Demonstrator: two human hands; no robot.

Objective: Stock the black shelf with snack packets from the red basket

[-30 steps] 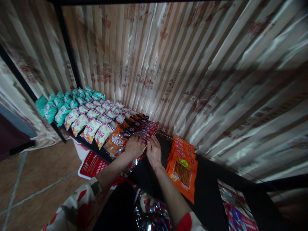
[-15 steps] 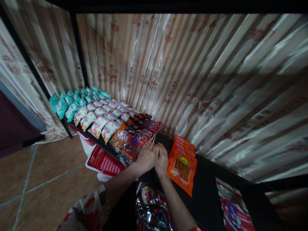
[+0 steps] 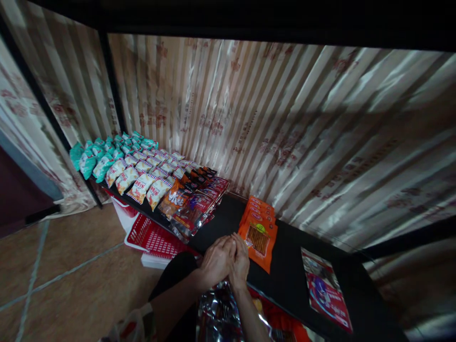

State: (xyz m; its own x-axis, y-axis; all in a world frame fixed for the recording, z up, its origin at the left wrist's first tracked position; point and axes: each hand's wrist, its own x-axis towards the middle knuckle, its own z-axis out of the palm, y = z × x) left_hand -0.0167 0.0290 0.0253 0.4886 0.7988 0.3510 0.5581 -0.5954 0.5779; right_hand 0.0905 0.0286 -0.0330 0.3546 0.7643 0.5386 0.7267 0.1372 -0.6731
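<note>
My left hand (image 3: 217, 259) and my right hand (image 3: 240, 261) are pressed together over the front edge of the black shelf (image 3: 228, 209). Their fingers are closed, tips partly hidden, and no packet shows in them. Just right of my right hand lies a fanned stack of orange snack packets (image 3: 258, 237). Beyond my left hand are overlapping dark red packets (image 3: 199, 209) in clear-edged wrap. Below the hands, under the shelf edge, shiny dark packets (image 3: 217, 313) show, partly hidden by my right forearm.
Further left stand rows of orange-and-black packets (image 3: 174, 197), white striped packets (image 3: 144, 185) and teal packets (image 3: 103, 164). A single red packet (image 3: 326, 289) lies at the shelf's right. Red baskets (image 3: 153, 235) sit on the floor below. A pleated curtain (image 3: 249, 109) hangs behind.
Both hands have drawn back together from the dark red packets toward the shelf's front edge. The view has shifted slightly, and more packets beneath the shelf show.
</note>
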